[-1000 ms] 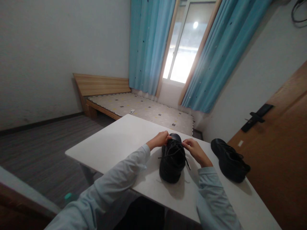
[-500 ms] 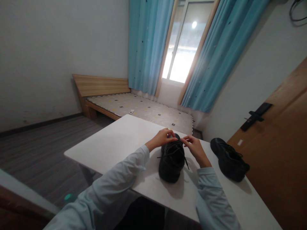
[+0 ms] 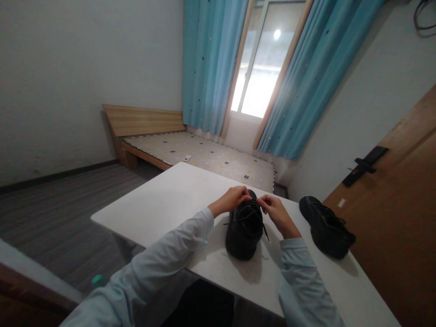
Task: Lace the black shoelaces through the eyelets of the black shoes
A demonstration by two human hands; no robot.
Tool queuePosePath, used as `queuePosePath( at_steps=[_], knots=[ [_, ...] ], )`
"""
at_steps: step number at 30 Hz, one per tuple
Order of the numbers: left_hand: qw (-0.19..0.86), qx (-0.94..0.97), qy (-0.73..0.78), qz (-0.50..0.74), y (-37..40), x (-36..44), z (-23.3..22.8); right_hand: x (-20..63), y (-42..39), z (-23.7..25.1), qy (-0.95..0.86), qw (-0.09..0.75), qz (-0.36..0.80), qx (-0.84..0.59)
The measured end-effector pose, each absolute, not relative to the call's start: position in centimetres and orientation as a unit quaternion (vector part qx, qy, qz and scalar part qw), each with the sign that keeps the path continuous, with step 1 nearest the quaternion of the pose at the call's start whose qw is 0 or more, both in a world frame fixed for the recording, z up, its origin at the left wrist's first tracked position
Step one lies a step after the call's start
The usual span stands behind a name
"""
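Both hands are on the near shoe (image 3: 244, 229) — black lace-up, sitting upright on the white table (image 3: 163, 204), toe pointing away from the person, heel toward them.

Left hand (image 3: 231, 200): at the shoe's far left side, by the toe end, fingers curled together and pinched at the laces (image 3: 250, 212). A loose lace end trails off the shoe's left side.

Right hand (image 3: 276, 211): at the shoe's far right side, fingers also closed in a pinch on the laces. Another lace end hangs down the shoe's right side.

The two hands nearly meet over the shoe's front; can't tell whether the fingertips touch each other.

Versus half a second ago: the left fingers were spread a little wider and sat higher over the toe — now they are tucked in and closed. The right hand has pulled in closer to the shoe. The shoe itself hasn't shifted.

Second black shoe (image 3: 327, 227) lies to the right of the near shoe, well apart, near the table's right edge, untouched. Beyond the table: a bed (image 3: 204, 156), blue curtains (image 3: 211, 63), a wooden door (image 3: 398, 190) on the right.
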State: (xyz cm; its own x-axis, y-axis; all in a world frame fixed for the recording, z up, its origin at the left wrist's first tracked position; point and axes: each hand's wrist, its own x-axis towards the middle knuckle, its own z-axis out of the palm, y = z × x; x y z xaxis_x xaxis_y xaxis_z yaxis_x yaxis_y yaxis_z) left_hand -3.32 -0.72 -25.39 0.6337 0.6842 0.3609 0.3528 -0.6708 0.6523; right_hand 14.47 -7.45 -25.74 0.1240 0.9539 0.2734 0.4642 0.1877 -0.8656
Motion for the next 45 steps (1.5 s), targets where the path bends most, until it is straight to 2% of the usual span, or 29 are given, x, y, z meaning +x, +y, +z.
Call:
queuePosePath(
  at_steps=[7,13,16,20,27,33,40,45],
  knots=[
    [0.304,0.838,0.331,0.308,-1.0,-3.8,-25.1,14.5,-7.8,-25.9,-0.537,0.505,0.321,-0.595],
    [0.447,0.789,0.307,0.289,-0.6,-3.6,-25.7,14.0,-8.2,-25.6,-0.513,0.523,0.385,-0.561],
    [0.483,0.776,0.279,0.294,-0.7,-3.5,-25.8,13.5,-8.5,-25.3,-0.495,0.542,0.410,-0.542],
    [0.468,0.788,0.276,0.288,-1.0,-3.5,-25.5,13.1,-8.6,-25.2,-0.477,0.550,0.435,-0.530],
    [0.436,0.781,0.364,0.260,-1.4,-3.5,-25.1,13.6,-8.2,-25.7,-0.472,0.574,0.427,-0.515],
    [0.454,0.756,0.398,0.254,-1.3,-3.5,-25.2,14.3,-8.2,-25.8,-0.484,0.554,0.384,-0.558],
    [0.394,0.777,0.422,0.252,-0.7,-3.6,-25.6,14.1,-8.6,-25.4,-0.512,0.520,0.352,-0.587],
    [0.396,0.775,0.433,0.236,-0.3,-3.7,-25.9,14.2,-8.5,-25.6,-0.517,0.501,0.343,-0.603]
  ],
)
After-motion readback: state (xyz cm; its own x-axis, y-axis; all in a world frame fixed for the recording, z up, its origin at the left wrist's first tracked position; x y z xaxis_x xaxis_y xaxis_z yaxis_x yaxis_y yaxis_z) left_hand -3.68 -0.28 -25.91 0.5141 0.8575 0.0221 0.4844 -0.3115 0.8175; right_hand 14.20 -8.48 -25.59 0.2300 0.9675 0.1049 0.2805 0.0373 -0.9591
